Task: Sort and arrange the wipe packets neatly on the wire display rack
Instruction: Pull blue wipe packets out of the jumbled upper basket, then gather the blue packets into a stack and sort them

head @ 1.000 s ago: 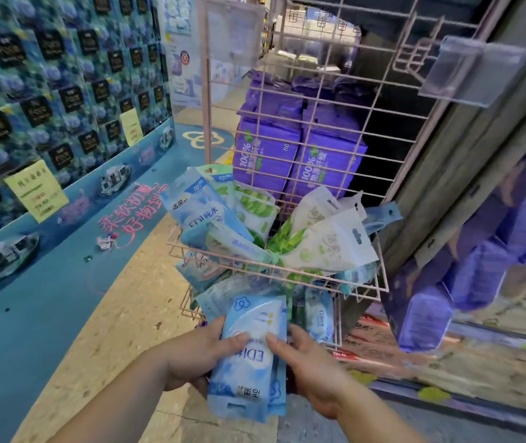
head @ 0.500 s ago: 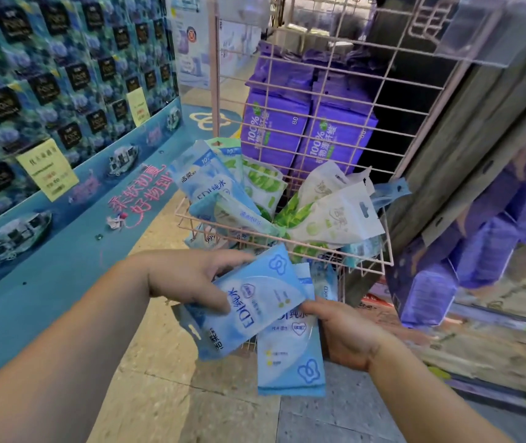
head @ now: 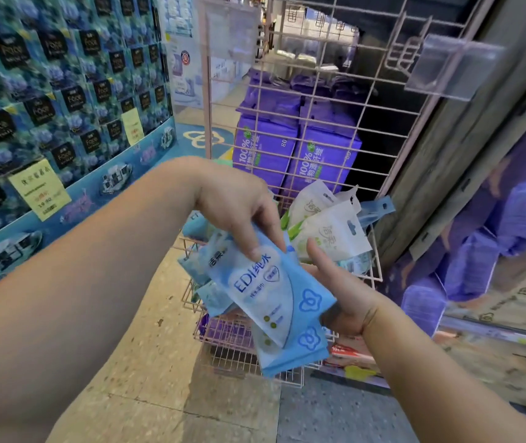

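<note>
Raised: left hand (head: 236, 206) pinches "EDI" packet (head: 264, 282); right hand (head: 341, 292) cups stack, perhaps two.

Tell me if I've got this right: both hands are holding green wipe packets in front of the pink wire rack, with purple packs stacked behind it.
Not quite. The packets in the left hand and right hand are blue, not green, as the head view shows. The rest holds: they are in front of the pink wire rack, with purple packs behind it.

Single head cam, wide-angle; looks fwd and down over both forearms; close to pink wire rack (head: 303, 100); floor (head: 146, 362) below.
</note>
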`<action>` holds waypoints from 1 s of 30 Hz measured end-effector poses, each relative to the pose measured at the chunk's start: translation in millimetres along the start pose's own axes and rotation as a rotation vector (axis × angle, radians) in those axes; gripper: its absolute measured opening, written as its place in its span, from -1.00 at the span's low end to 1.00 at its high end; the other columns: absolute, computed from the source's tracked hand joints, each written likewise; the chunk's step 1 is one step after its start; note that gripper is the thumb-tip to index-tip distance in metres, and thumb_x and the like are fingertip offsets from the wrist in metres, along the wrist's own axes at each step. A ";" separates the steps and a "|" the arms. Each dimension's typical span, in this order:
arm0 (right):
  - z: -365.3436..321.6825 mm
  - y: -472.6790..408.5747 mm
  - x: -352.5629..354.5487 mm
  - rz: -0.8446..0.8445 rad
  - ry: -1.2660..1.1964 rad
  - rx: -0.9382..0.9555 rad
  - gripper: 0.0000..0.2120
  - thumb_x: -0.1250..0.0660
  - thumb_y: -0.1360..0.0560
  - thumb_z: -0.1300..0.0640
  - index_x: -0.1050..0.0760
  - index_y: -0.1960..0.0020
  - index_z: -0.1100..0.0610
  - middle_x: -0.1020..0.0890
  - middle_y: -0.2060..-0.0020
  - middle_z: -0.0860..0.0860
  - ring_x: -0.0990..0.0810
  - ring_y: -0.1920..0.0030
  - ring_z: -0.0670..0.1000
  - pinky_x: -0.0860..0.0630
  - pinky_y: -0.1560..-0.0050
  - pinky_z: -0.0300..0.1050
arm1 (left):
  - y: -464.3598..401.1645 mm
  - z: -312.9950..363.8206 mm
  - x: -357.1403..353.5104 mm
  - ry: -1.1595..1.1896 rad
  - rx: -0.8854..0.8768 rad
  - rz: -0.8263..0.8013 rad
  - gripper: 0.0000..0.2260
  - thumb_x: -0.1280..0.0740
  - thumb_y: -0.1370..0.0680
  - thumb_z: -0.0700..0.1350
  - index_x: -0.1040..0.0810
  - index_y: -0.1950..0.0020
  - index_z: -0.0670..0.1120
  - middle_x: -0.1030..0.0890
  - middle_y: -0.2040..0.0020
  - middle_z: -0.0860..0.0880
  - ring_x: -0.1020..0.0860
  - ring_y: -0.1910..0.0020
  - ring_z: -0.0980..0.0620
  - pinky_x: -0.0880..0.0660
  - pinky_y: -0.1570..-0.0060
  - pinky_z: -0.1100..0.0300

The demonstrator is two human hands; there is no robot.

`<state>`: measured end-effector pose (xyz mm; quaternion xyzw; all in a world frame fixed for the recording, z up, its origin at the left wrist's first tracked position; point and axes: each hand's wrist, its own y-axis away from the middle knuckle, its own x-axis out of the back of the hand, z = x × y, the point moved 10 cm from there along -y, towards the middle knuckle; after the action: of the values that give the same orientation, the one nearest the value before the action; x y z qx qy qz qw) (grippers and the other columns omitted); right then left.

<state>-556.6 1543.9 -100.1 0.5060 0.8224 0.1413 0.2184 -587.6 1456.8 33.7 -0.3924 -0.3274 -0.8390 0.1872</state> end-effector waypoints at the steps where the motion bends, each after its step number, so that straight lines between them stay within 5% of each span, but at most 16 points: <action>1: -8.6 -0.1 -6.5 -0.041 0.025 0.025 -0.31 -0.25 -0.28 -0.48 -0.62 -0.16 0.00 -0.67 -0.10 0.08 -0.62 -0.10 0.12 -0.49 -0.11 0.03 | -7.8 3.7 5.2 -0.081 0.017 0.023 -0.68 -0.53 -0.37 -0.06 -0.64 -0.09 0.18 -0.67 0.09 0.25 -0.58 0.14 0.29 -0.44 0.15 0.47; 4: -30.6 0.7 -18.8 -0.108 0.054 0.117 -0.27 -0.60 -0.09 -0.23 -0.55 -0.16 0.06 -0.71 -0.01 0.04 -0.69 0.02 0.02 -0.60 -0.03 -0.03 | -23.8 12.0 26.6 -0.197 -0.010 0.200 -0.62 -0.56 -0.31 -0.06 -0.62 -0.11 0.08 -0.58 0.13 0.23 -0.53 0.15 0.27 -0.39 0.18 0.48; 8: -47.9 -2.2 -6.6 0.067 0.101 0.218 -0.45 -0.46 -0.32 0.15 -0.44 -0.28 0.21 -0.67 -0.10 0.17 -0.68 -0.01 0.12 -0.59 -0.12 0.08 | -16.0 7.4 56.0 -0.373 -0.009 0.622 -0.43 -0.54 -0.27 0.09 -0.49 -0.25 0.10 -0.54 -0.14 0.10 -0.46 -0.18 0.06 -0.34 -0.20 0.16; 10: -52.9 -2.9 2.4 0.143 0.031 0.271 -0.45 -0.46 -0.32 0.16 -0.44 -0.28 0.24 -0.67 -0.12 0.20 -0.66 -0.05 0.19 -0.56 -0.16 0.17 | 11.6 -10.0 68.7 -0.035 0.033 0.989 -0.35 -0.53 -0.33 0.05 -0.39 -0.37 0.05 -0.46 -0.26 0.06 -0.41 -0.26 0.05 -0.31 -0.24 0.20; 12: -59.9 0.1 8.5 0.187 -0.011 0.336 -0.48 -0.47 -0.31 0.19 -0.46 -0.25 0.24 -0.68 -0.09 0.20 -0.67 -0.03 0.19 -0.58 -0.13 0.18 | 35.8 -40.5 54.4 0.620 -0.009 1.230 -0.47 -0.50 -0.38 -0.04 -0.38 -0.29 0.08 -0.47 -0.16 0.15 -0.47 -0.12 0.13 -0.40 -0.07 0.28; 13: -64.9 2.8 10.3 0.206 -0.022 0.370 -0.53 -0.47 -0.33 0.23 -0.48 -0.22 0.22 -0.69 -0.06 0.18 -0.68 0.00 0.17 -0.60 -0.10 0.16 | 30.2 -52.2 37.0 0.939 -0.051 1.183 -0.56 -0.48 -0.38 -0.05 -0.41 -0.18 0.10 -0.52 -0.11 0.15 -0.52 -0.06 0.11 -0.44 -0.05 0.23; 15: -75.4 7.5 9.2 0.247 -0.045 0.420 -0.69 -0.44 -0.41 0.30 -0.51 -0.13 0.14 -0.71 -0.01 0.13 -0.69 0.04 0.14 -0.62 -0.06 0.12 | -3.7 -51.1 -7.1 1.322 -0.100 0.841 -0.61 -0.42 -0.34 0.01 -0.50 -0.14 0.05 -0.65 -0.08 0.02 -0.61 -0.07 -0.06 -0.48 -0.15 -0.03; 18: -90.7 8.8 5.9 0.299 -0.079 0.431 -0.76 -0.30 -0.55 0.14 -0.48 -0.21 0.10 -0.69 -0.08 0.11 -0.68 -0.04 0.15 -0.59 -0.13 0.16 | -31.3 -33.9 -53.3 1.378 -0.044 0.523 -0.52 -0.44 -0.33 0.06 -0.55 -0.22 -0.05 -0.68 -0.12 -0.10 -0.63 -0.11 -0.13 -0.50 -0.19 -0.15; 21: -121.8 37.8 37.5 0.560 0.183 0.551 -0.54 -0.18 -0.48 -0.22 -0.50 -0.26 0.00 -0.63 -0.14 -0.06 -0.60 -0.10 -0.03 -0.48 -0.28 0.13 | -29.9 -42.3 -47.3 1.403 -0.063 0.616 -0.56 -0.42 -0.32 0.01 -0.57 -0.18 -0.08 -0.71 -0.04 -0.06 -0.68 0.00 -0.04 -0.60 -0.04 -0.01; 24: -143.6 91.8 98.2 1.038 0.712 0.471 -0.50 -0.23 -0.49 -0.25 -0.45 -0.32 0.01 -0.60 -0.17 -0.01 -0.57 -0.14 0.00 -0.44 -0.17 -0.12 | -13.3 -63.5 -39.6 1.532 -0.104 0.695 -0.51 -0.52 -0.22 0.04 -0.60 -0.09 -0.09 -0.73 0.05 -0.05 -0.71 0.15 -0.02 -0.65 0.25 0.10; 27: -109.6 68.7 109.5 0.881 0.847 0.114 -0.32 -0.32 -0.41 -0.29 -0.34 -0.39 0.06 -0.62 -0.18 0.02 -0.64 -0.06 0.08 -0.56 -0.01 -0.07 | -2.2 -77.7 -39.4 1.549 -0.108 0.742 -0.38 -0.64 -0.03 -0.01 -0.62 -0.06 -0.11 -0.73 0.03 -0.09 -0.71 0.14 -0.06 -0.63 0.31 0.11; 30: -101.6 31.9 88.9 0.764 0.830 0.091 -0.31 -0.39 -0.39 -0.23 -0.31 -0.39 0.06 -0.55 -0.25 0.00 -0.65 0.06 0.08 -0.65 0.19 0.00 | 6.3 -81.3 -46.0 1.499 -0.066 0.757 -0.40 -0.65 -0.02 0.03 -0.64 -0.01 -0.06 -0.73 0.01 -0.10 -0.71 0.13 -0.08 -0.64 0.31 0.10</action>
<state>-617.9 1636.5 -17.0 0.6786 0.6030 0.3617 -0.2122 -598.9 1398.3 -38.4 0.1802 0.0619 -0.7673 0.6123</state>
